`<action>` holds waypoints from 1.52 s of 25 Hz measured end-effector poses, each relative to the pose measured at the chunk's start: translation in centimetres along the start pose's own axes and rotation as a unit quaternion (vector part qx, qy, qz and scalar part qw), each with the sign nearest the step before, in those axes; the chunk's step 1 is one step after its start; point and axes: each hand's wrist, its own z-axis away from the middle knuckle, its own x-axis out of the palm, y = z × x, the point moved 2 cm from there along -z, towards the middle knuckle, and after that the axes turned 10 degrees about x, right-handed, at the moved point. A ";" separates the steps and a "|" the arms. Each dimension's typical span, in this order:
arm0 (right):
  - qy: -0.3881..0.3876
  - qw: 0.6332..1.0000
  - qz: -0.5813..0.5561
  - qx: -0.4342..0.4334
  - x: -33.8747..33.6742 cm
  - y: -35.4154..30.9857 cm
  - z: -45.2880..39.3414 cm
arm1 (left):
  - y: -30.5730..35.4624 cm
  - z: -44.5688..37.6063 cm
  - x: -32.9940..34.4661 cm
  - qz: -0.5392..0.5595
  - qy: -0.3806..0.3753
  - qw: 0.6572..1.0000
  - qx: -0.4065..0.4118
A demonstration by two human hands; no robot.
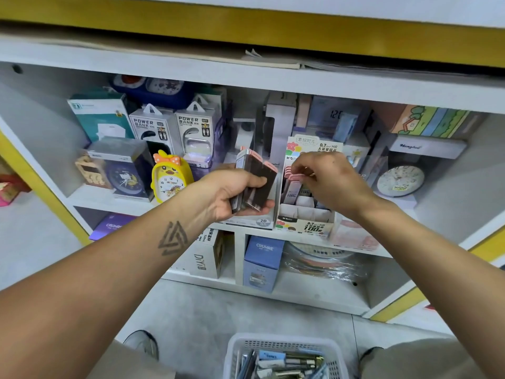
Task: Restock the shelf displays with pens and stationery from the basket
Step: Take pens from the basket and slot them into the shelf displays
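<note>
head view: left hand (240, 194) grips a stack of lead cases (255, 184), fingers curled round it, in front of the shelf (273, 231). right hand (328, 179) pinches one pink-capped case (296, 177) over the display box (303, 214). basket (284, 343) of pens on the floor below.

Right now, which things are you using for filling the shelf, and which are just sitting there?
Using:
- left hand, gripping lead cases
- right hand, pinching one pink-capped case
- display box
- basket

Just sitting there:
- duck clock
- power banks
- round clock
- blue box
</note>
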 end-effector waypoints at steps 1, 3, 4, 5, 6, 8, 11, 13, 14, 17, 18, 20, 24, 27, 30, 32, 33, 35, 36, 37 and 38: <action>0.002 1.000 0.014 -0.002 0.1 0.0 0.1 | -0.1 0.0 0.0 0.002 -0.003 1.000 0.001; -0.001 0.997 0.071 -0.018 0.5 -0.2 0.4 | -0.2 0.0 -0.1 0.009 -0.008 1.000 0.002; -0.003 0.995 0.102 -0.019 0.5 -0.2 0.5 | -0.3 0.1 0.0 0.013 -0.014 1.000 0.002; 0.000 0.993 0.115 -0.011 0.5 -0.2 0.4 | -0.3 0.1 0.1 0.015 -0.024 1.000 -0.001; 0.008 0.995 0.094 0.009 0.4 -0.2 0.2 | -0.4 0.2 0.1 0.017 -0.036 0.999 -0.003; 0.001 0.991 -0.080 0.110 0.0 -0.5 -0.1 | -0.5 0.3 0.4 0.016 -0.057 0.998 -0.007; -0.081 0.898 -0.360 0.241 0.2 -1.4 -0.2 | -0.6 0.4 0.7 0.012 -0.082 0.997 -0.008; -0.092 0.873 -0.398 0.268 0.1 -1.7 -0.2 | -0.6 0.5 0.9 0.022 -0.093 0.995 -0.014; -0.088 0.863 -0.413 0.280 -0.2 -1.7 -0.3 | -0.6 0.6 0.9 0.027 -0.095 0.995 -0.014; -0.075 0.835 -0.463 0.287 -1.2 -1.2 -0.5 | -0.3 0.6 0.8 0.046 -0.088 0.995 -0.010; -0.077 0.833 -0.469 0.284 -1.5 -1.2 -0.5 | -0.3 0.6 0.7 0.047 -0.082 0.995 -0.010; -0.078 0.847 -0.447 0.277 -2.0 -0.8 -0.4 | -0.2 0.4 0.5 0.032 -0.049 0.998 -0.007; -0.078 0.893 -0.366 0.251 -2.9 0.0 -0.4 | -0.4 0.1 -0.1 -0.023 0.029 0.999 -0.009; -0.055 0.932 -0.276 0.226 -2.9 0.7 -0.2 | -0.3 0.1 -0.3 -0.032 0.051 0.998 -0.001; 0.008 0.977 -0.122 0.175 -2.4 0.6 -0.2 | -0.4 0.1 -0.3 -0.029 0.047 0.998 0.005; 0.009 0.987 -0.057 0.149 -2.1 0.3 -0.3 | -0.4 0.1 0.0 -0.038 0.035 0.999 0.012; 0.001 0.989 -0.047 0.141 -1.9 0.4 -0.3 | -0.4 0.1 0.0 -0.042 0.031 0.999 0.015; 0.001 0.994 -0.027 0.107 -1.8 0.3 -0.3 | -0.5 0.1 0.1 -0.045 0.027 0.998 0.020; 0.012 0.996 -0.012 0.088 -1.7 0.3 -0.2 | -0.5 0.1 0.1 -0.045 0.025 0.998 0.020; 0.023 0.997 0.003 0.076 -1.6 0.3 -0.2 | -0.5 0.1 0.1 -0.044 0.023 0.999 0.021; 0.027 0.997 0.011 0.078 -1.4 0.1 -0.1 | -0.5 0.1 0.1 -0.041 0.022 0.999 0.022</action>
